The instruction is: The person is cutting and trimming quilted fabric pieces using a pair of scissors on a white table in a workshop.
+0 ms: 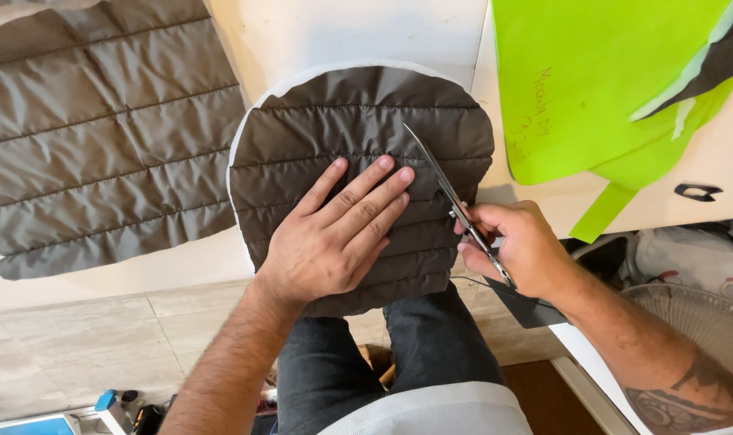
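At the near edge of the white bench [318, 32], I see a rounded piece of dark grey quilted fabric [358, 129] lying flat, with its lower part overhanging the bench edge above my knees in dark jeans [431, 354]. A thin white lining shows along the upper and left rim of this piece. My left hand [334, 234] lies palm down on the middle of the piece, fingers spread and extended, pressing the fabric against the bench. My right hand [515, 246] is closed around the handles of a pair of metal scissors [451, 193]; the blades point up and to the left, and lie across the right side of the rounded piece, just beside the fingertips of my left hand. I cannot tell whether the blades are parted or closed. Left of the rounded piece, a larger panel of the same grey quilted fabric [100, 137] rests flat on the bench, apart from the piece under my hand. Right of the scissors, a bright green sheet [600, 80] with handwriting on it covers the upper right corner of the bench, partly overlapped by a dark strip with a pale edge. Below the bench, at lower right, part of a wire fan guard [697, 322] is visible.
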